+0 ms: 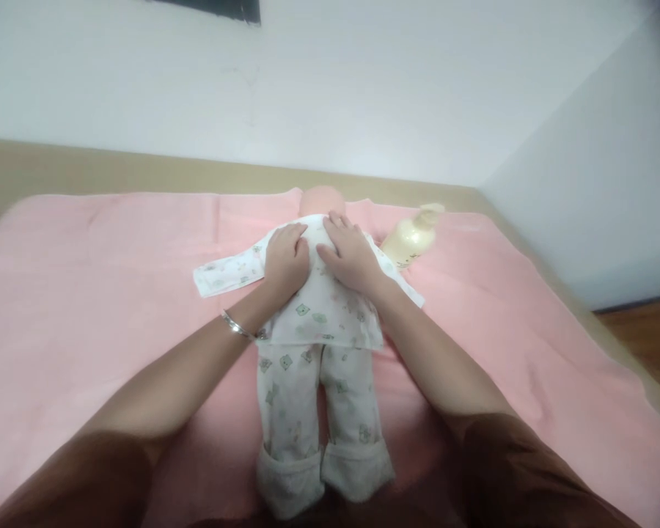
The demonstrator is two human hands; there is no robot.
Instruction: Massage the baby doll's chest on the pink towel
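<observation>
- The doll (320, 301) lies at full length on the pink blanket (115, 293) before me, its long axis running from twelve to six o'clock, the bare, rounded head (322, 199) at twelve and the legs toward me at six.
- It wears a white shirt (319, 326) and matching trousers (291, 400) with small greenish prints; the trouser ends are folded back in wide cuffs.
- One sleeve points to between eight and nine o'clock, the other to about four.
- My left hand (287, 258) rests on the shirt's upper left, its fingers close together, clamped on nothing.
- My right hand (350, 255) lies spread on the upper right, thumb apart, fingers toward eleven, also clamped on nothing.
- A silvery bracelet (238, 326) circles my left wrist.
- At two o'clock from the doll's middle, a pale yellow bottle (410, 240) lies tilted, its top toward one to two.
- Beyond the blanket, at twelve, stands a white wall (363, 95).
</observation>
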